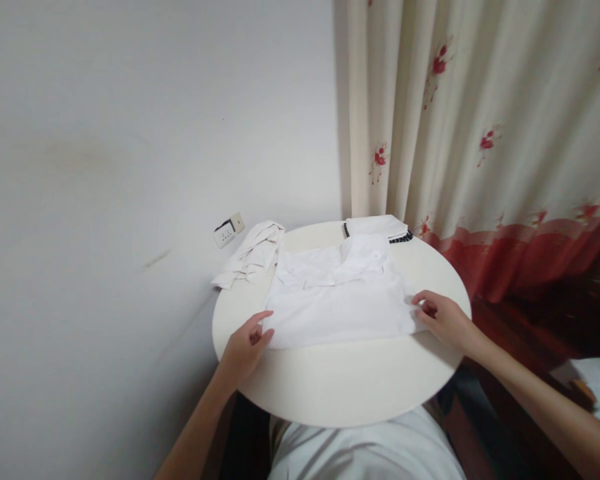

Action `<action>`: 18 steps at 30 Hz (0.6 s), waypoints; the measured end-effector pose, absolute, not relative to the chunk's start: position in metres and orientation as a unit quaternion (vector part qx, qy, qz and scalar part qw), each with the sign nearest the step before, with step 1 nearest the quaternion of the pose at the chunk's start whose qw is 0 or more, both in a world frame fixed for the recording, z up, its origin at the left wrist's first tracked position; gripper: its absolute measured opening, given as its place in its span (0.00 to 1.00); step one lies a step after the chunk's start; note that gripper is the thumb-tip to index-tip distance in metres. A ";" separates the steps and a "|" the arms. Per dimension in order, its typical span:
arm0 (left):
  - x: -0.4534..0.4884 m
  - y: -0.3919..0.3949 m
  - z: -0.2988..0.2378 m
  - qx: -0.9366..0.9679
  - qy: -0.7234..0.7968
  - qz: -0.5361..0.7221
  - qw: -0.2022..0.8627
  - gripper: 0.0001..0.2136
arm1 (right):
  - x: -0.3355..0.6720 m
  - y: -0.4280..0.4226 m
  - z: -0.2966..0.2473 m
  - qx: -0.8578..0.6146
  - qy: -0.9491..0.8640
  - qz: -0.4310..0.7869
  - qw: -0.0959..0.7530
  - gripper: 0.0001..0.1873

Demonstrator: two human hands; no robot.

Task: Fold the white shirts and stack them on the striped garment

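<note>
A white shirt [340, 313], partly folded, lies flat on a round white table [330, 387]. Its upper part is doubled over in a rumpled layer. At the near left corner is my left hand [247, 345], thumb and forefinger apart at the cloth's edge and the other fingers curled. My right hand [440, 319] is at the right edge, where thumb and forefinger pinch the cloth near the corner. The exact contact of its fingertips is partly hidden.
A crumpled white cloth [255, 252] lies at the table's left, by the wall socket [224, 235]. Behind the shirt sits a folded white cloth [375, 225] on something with a dark beaded edge. A floral curtain [480, 133] hangs at right; a wall [155, 133] rises at left.
</note>
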State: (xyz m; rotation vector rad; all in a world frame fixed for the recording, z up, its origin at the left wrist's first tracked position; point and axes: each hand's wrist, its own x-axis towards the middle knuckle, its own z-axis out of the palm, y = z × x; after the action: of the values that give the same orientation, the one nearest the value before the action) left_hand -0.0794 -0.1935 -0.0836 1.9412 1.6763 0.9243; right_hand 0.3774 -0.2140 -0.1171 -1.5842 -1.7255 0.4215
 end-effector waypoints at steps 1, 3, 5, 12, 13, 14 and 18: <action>-0.082 -0.200 -0.084 0.701 0.602 0.327 0.199 0.25 | 0.378 -0.221 -0.117 -0.616 -0.678 0.168 0.363 0.10; -0.086 -0.216 -0.084 0.703 0.605 0.319 0.194 0.23 | 0.379 -0.235 -0.116 -0.616 -0.685 0.179 0.345 0.09; -0.091 -0.231 -0.086 0.696 0.614 0.314 0.201 0.22 | 0.379 -0.249 -0.114 -0.618 -0.686 0.193 0.333 0.09; -0.103 -0.261 -0.097 0.696 0.622 0.276 0.229 0.23 | 0.379 -0.272 -0.112 -0.612 -0.706 0.215 0.284 0.13; -0.106 -0.260 -0.097 0.697 0.622 0.276 0.226 0.24 | 0.381 -0.269 -0.111 -0.616 -0.706 0.205 0.284 0.15; -0.109 -0.257 -0.097 0.697 0.622 0.280 0.220 0.26 | 0.384 -0.264 -0.109 -0.622 -0.703 0.189 0.289 0.17; -0.125 -0.217 -0.089 0.682 0.642 0.307 0.171 0.27 | 0.397 -0.211 -0.096 -0.644 -0.694 0.110 0.300 0.16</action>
State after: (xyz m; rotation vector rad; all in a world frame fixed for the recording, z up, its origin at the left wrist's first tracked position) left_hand -0.1246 -0.2166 -0.0894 1.9371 1.8225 0.8707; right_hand 0.3974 -0.2115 -0.0959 -1.7104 -1.8429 0.2929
